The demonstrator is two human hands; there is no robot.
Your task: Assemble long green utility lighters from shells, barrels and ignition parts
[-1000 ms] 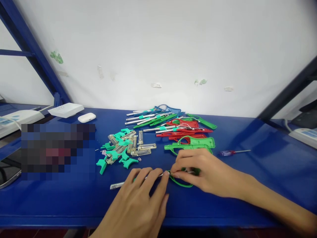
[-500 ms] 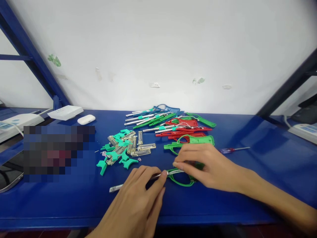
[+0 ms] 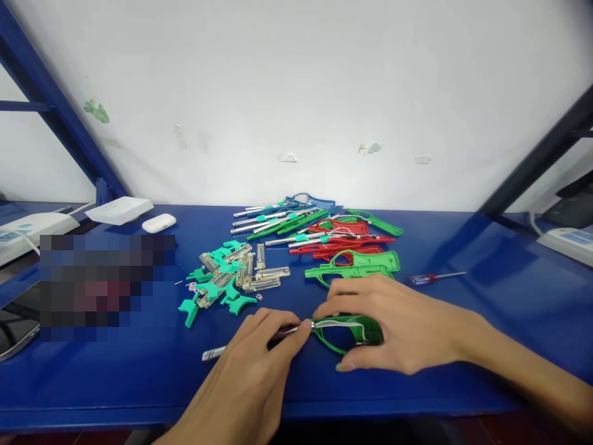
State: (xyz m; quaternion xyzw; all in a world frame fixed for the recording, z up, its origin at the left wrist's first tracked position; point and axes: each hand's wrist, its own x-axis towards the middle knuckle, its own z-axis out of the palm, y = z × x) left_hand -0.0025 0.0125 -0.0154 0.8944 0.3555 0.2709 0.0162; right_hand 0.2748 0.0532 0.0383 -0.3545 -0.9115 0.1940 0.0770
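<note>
A green long-nosed lighter casing, its inside facing up, lies at the near middle of the table. White wire runs along it, and a silver metal tube extends to its left. My left hand is closed on the tube, thumb and index finger pinching where it meets the casing. My right hand wraps round the handle, fingers on the far side and thumb on the near side, hiding the handle's right end. Beyond my right hand lies a lighter green casing.
Behind are blue lighter parts and red casings with tubes. Teal triggers and clear fuel tanks lie in a heap to the left. A screwdriver rests at right, a white case at far left.
My right hand has shifted from pinching over the casing to spanning the handle, its thumb now lower on the near side. My left hand keeps its hold on the tube.
</note>
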